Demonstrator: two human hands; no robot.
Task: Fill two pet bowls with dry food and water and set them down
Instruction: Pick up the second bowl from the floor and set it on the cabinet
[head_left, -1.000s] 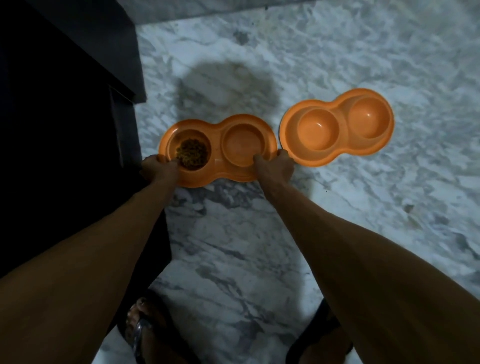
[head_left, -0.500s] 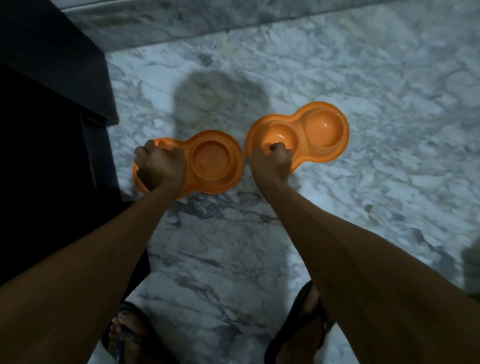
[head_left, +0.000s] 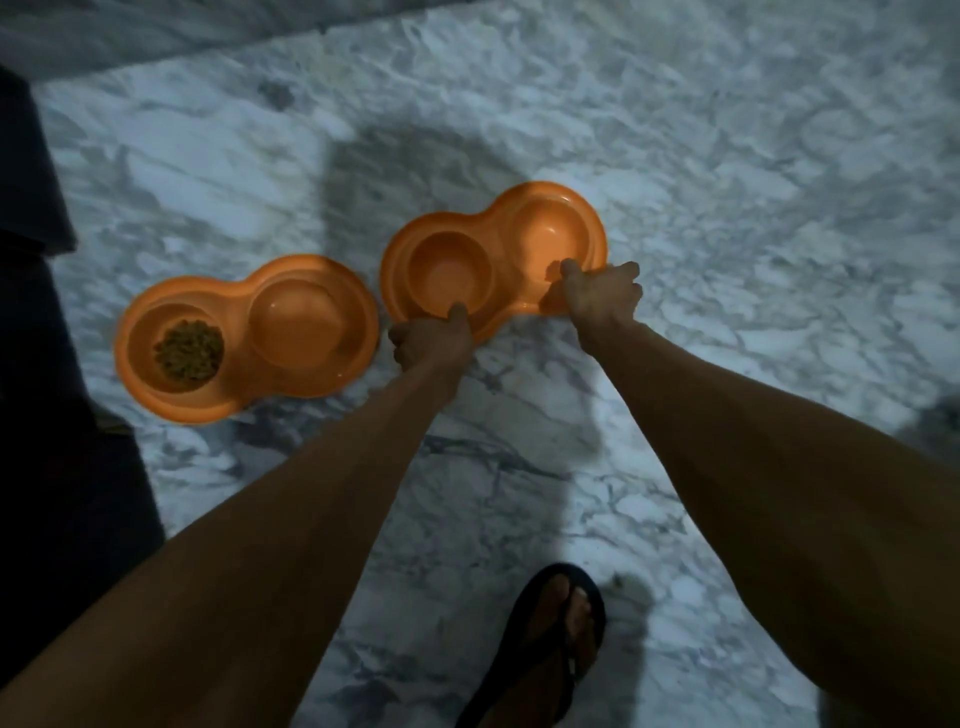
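Left bowl (head_left: 236, 312): orange twin-well dish, flat on the marble floor (head_left: 727, 208), just beside dark furniture (head_left: 52, 415). Its left well holds kibble (head_left: 188, 349); whether its right well holds water cannot be told.

Right bowl (head_left: 501, 244): same make, just right of the first and set at a slant, with a narrow gap between them. Both wells show plain orange. Whether it rests on the floor or is lifted cannot be told.

Left hand (head_left: 431, 343): grips the right bowl's near rim at the left well, thumb over the edge.

Right hand (head_left: 602, 299): grips the near rim at the right well, thumb inside.

Sandal (head_left: 550, 649): black, on a foot, on the floor below.
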